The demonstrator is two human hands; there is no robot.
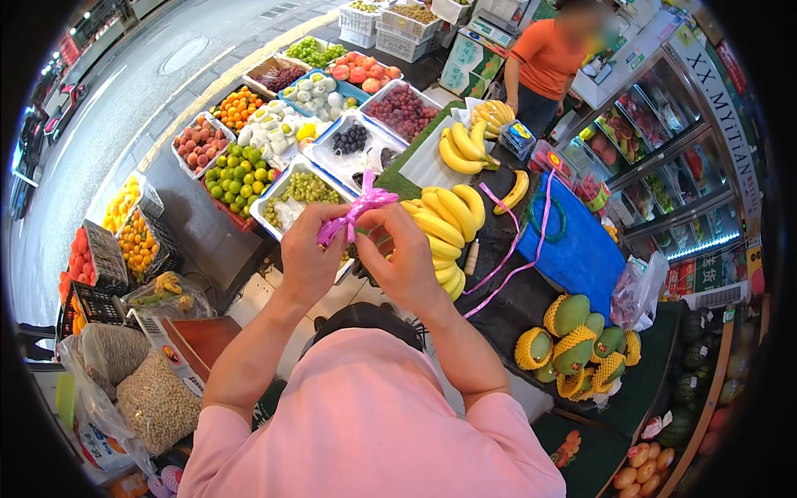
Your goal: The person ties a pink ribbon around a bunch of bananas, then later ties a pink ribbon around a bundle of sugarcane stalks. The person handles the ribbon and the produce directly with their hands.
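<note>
Between both hands is a gathered bundle of pink-purple plastic ribbon [367,200], held in front of the chest. My left hand [313,249] grips its left end. My right hand [395,249] pinches the bundle from the right with thumb and fingers. Just right of my right hand lies a large bunch of yellow bananas [445,224], and a wooden-handled tool [472,257] rests beside it. A long pink ribbon [512,246] lies loosely over the black cloth and a blue sheet [570,249]. A single banana [512,192] is near the ribbon.
Crates of green grapes [302,190], limes [240,177] and red grapes [401,112] stand ahead. Mangoes in yellow foam nets [573,352] lie at the right. A person in an orange shirt [542,59] stands by a glass-door display fridge [654,143]. A bag of peanuts [155,398] sits at the left.
</note>
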